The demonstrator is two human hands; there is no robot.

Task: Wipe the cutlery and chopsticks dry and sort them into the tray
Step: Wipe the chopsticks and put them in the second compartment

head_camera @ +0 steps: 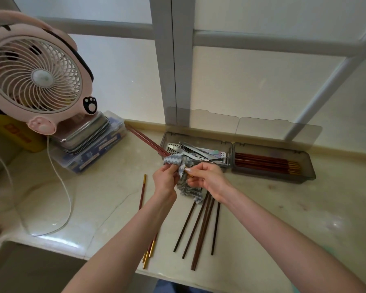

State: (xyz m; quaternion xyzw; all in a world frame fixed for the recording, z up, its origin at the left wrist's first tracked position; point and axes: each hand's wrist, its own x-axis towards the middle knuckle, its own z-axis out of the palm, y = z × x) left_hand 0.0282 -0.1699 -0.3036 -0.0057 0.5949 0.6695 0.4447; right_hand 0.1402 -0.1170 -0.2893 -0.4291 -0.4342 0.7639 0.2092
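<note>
My left hand [165,179] grips a grey-and-white zigzag cloth [186,187] wrapped round a pair of red chopsticks [145,138] that stick out up and to the left. My right hand [207,179] pinches the pair's gold end at the cloth. Just behind my hands, the left grey tray [227,144] holds metal cutlery [195,150]. The right tray [304,160] holds red chopsticks with gold tips [266,163]. Several dark brown chopsticks [199,227] lie on the counter below my right hand. One red chopstick [142,193] lies to the left, and more [149,253] show under my left forearm.
A pink fan [36,77] stands at the left on stacked metal trays [82,132] and a plastic box; its white cable [59,187] loops over the counter. Both tray lids [262,127] lean open against the window. The counter's front edge [114,259] runs near the chopsticks.
</note>
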